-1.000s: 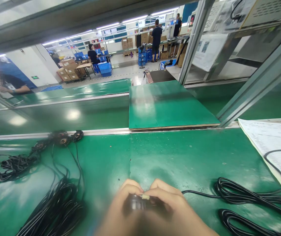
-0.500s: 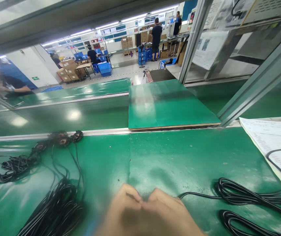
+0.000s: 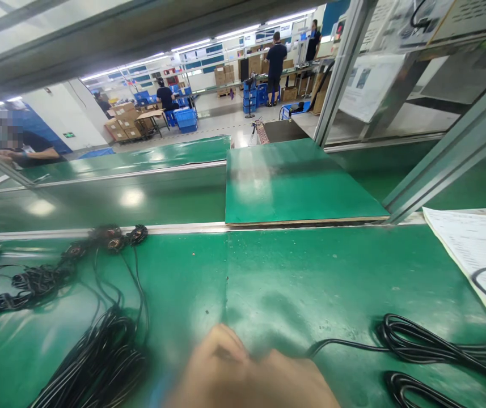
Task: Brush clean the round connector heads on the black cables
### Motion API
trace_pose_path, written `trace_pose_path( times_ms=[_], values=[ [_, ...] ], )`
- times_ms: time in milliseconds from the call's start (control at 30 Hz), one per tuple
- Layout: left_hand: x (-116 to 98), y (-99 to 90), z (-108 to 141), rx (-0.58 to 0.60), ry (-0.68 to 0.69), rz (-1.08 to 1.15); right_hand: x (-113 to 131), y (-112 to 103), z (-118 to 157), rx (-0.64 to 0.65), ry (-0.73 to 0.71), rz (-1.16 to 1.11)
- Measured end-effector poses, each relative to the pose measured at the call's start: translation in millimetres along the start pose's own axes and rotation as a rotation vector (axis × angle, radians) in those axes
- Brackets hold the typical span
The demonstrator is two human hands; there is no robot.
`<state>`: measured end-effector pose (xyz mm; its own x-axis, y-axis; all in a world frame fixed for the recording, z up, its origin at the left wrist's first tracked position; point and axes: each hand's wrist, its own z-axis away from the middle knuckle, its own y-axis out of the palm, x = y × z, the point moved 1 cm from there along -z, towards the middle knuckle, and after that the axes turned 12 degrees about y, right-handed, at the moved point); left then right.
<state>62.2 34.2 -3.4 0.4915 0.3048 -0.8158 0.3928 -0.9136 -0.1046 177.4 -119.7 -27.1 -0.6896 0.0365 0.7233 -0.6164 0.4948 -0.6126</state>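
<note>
At the bottom middle my left hand (image 3: 211,368) and my right hand (image 3: 291,379) meet, both closed, with their fingertips together. A black cable (image 3: 342,341) runs from the right side of my right hand to a looped coil of cable (image 3: 421,340) on the green bench top. What the left fingers pinch is hidden behind the hands, and motion blurs both of them. Left of my hands lies a thick bundle of black cables (image 3: 93,357). A second cable loop (image 3: 413,391) shows at the lower right edge.
Tangled cables with round ends (image 3: 115,241) lie at the back left. A green board (image 3: 298,181) bridges the gap behind the bench, beside a metal post (image 3: 438,153). Printed paper (image 3: 476,243) lies at right. A person (image 3: 34,147) sits across at left; others are farther back.
The hands have shifted slightly and my right hand has turned, its knuckles lower and more blurred. The whole view has moved a little; the cables on the bench lie as before.
</note>
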Motion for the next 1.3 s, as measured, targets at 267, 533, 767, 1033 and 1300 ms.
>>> trace_pose_path(
  times_ms=[267,533,767,1033,1300],
  values=[
    [-12.9,-12.3,-44.3,0.037,-0.026,-0.128,21.7,-52.9,-40.5,0.019,0.335,-0.313],
    [-1.5,-15.9,-49.5,-0.024,0.189,-0.183,15.0,-69.1,-46.0,-0.198,0.699,-0.531],
    [-2.4,-13.5,-45.6,-0.026,0.057,-0.165,17.0,-70.4,-45.6,-0.275,0.687,-0.638],
    [-23.6,-2.4,-53.3,0.008,-0.356,-0.374,15.8,-79.0,-48.3,-0.321,0.582,-0.521],
    [-64.8,11.7,-22.3,0.095,-0.098,-0.663,40.5,-103.2,-2.2,-0.392,0.420,-0.205]
  ],
)
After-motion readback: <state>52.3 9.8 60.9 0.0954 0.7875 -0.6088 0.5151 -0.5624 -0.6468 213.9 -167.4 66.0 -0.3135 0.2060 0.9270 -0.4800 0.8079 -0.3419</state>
